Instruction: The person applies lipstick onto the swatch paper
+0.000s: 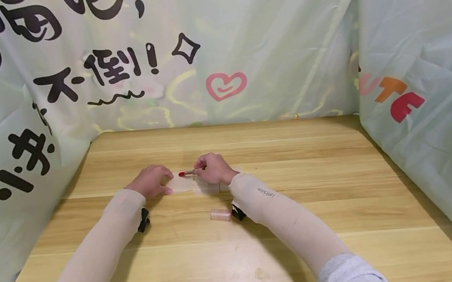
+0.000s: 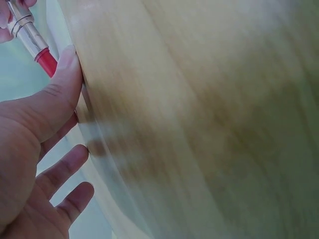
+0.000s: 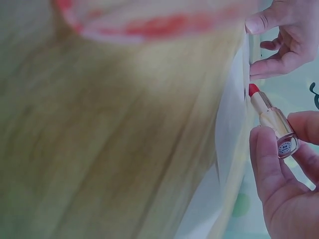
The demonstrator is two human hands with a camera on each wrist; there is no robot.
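My right hand pinches a lipstick by its gold-coloured metal base, between thumb and fingers. Its bare red tip points left, close over a pale, thin piece of paper on the table. At the left end of that paper is my left hand, its thumb and fingers spread and the fingertips right at the edge. In the left wrist view the red tip of the lipstick passes behind the left thumb. A pink, see-through cap lies on its side nearer to me, beside the right wrist.
More pale paper lies under and beside the right hand. The wooden table is bounded at the back and sides by hanging printed cloth. A black wrist strap piece hangs below the right wrist, close to the cap.
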